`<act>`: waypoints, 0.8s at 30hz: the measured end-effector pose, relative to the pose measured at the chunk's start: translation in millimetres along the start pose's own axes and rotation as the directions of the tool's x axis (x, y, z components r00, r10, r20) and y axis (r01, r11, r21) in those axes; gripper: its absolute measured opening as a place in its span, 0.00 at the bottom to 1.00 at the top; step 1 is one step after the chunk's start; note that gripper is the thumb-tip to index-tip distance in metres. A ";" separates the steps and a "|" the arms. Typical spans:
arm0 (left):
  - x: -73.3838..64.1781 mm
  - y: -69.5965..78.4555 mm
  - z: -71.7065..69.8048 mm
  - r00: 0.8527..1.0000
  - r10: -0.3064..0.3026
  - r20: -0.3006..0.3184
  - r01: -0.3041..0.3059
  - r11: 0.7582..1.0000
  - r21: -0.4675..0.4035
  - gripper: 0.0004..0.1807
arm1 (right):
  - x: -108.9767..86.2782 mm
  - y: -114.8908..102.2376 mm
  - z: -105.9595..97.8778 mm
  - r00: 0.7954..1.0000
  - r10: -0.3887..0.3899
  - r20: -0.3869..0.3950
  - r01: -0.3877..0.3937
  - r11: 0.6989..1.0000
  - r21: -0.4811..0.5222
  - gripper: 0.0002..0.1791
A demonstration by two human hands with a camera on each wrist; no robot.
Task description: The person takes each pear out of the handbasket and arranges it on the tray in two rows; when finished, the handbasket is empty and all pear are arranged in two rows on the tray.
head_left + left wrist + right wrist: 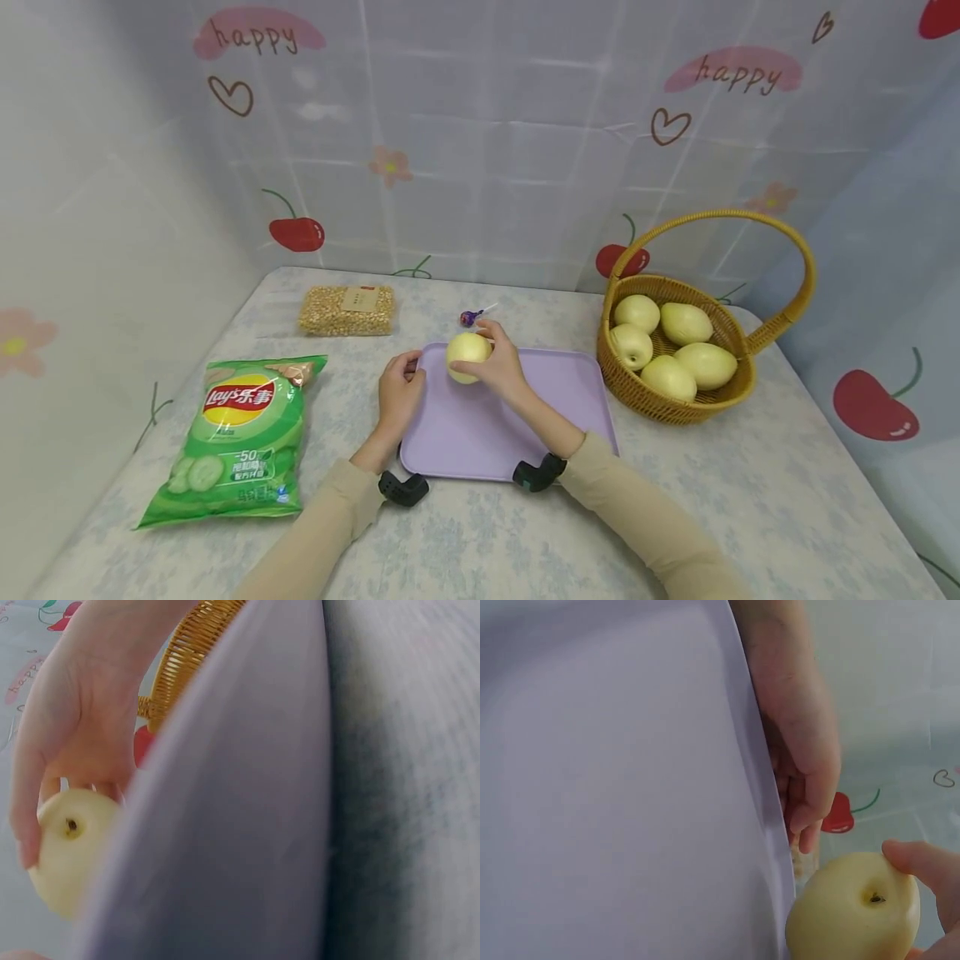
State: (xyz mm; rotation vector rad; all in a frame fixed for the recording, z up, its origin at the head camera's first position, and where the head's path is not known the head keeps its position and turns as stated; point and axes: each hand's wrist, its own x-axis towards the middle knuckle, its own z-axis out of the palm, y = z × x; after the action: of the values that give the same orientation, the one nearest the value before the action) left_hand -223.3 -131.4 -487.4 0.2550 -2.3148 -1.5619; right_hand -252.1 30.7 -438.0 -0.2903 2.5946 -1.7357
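Your right hand [504, 367] grips the pale fruit [463, 347] over the tray [472, 437]'s left side; your left hand [400, 392], loosely curled, sits at its left edge.

Cherry-printed fabric [495, 167] hangs behind a pale, blue-patterned table [465, 546].

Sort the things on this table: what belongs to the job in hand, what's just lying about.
Belongs to the job:
pale yellow fruit, held in the right hand
purple tray, the left hand at its left edge
wicker basket, probably, since it holds similar fruit

Just lying about, it seems:
green Lay's bag
packet of yellow kernels
wrapped lollipop
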 end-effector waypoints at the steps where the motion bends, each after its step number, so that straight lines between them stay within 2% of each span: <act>1: -0.2 -0.1 0.1 1.000 0.000 -0.001 0.000 1.000 -0.002 0.19 | 0.9 0.8 1.7 1.000 0.001 0.005 -0.001 1.000 0.001 0.44; 9: -2.1 -1.7 3.1 0.997 0.066 -0.036 -0.067 0.998 -0.004 0.19 | 5.6 6.5 10.6 0.999 -0.025 0.028 0.026 0.999 -0.035 0.46; 14: 0.0 -4.3 4.4 0.999 0.037 -0.020 -0.037 0.999 0.014 0.19 | 3.4 4.3 12.1 0.996 -0.037 0.084 0.043 0.997 -0.068 0.48; 24: 0.7 0.0 2.3 1.000 0.012 -0.017 -0.012 1.000 0.022 0.18 | 0.6 -0.6 4.5 0.979 0.112 0.169 -0.115 0.993 0.006 0.50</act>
State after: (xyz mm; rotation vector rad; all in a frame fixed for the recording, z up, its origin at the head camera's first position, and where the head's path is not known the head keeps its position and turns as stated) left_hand -224.8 -129.6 -488.0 0.2586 -2.3176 -1.5235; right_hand -252.1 26.2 -439.1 -0.2700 2.4281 -1.6189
